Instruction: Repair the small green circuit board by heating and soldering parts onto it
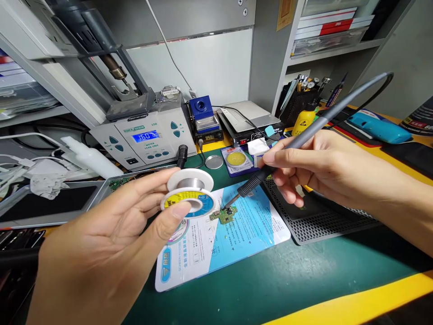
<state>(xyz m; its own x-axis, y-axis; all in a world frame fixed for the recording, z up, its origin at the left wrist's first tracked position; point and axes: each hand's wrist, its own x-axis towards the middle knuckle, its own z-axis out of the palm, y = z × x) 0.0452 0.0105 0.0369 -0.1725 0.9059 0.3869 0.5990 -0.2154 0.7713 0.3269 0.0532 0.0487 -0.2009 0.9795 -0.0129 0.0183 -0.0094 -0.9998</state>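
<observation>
Between the thumb and fingers of my left hand (115,225) is a spool of solder wire (190,184), white with a yellow and blue label. My right hand (314,158) grips a soldering iron (252,184) like a pen, its cord curving up behind. The iron's tip points down at a small green circuit board (226,215); whether it touches, I cannot tell. Under the board lies a blue and white printed card (250,243). Part of a second round spool (179,231) shows below the solder, partly hidden by my left hand.
A hot air station (145,140) reading 160 stands at the back left, beside a blue soldering stand (204,113). An open tin of yellow flux paste (236,158) and its lid (214,162) lie behind the card. To the right are a black perforated mat (311,232) and a yellow bottle (303,121).
</observation>
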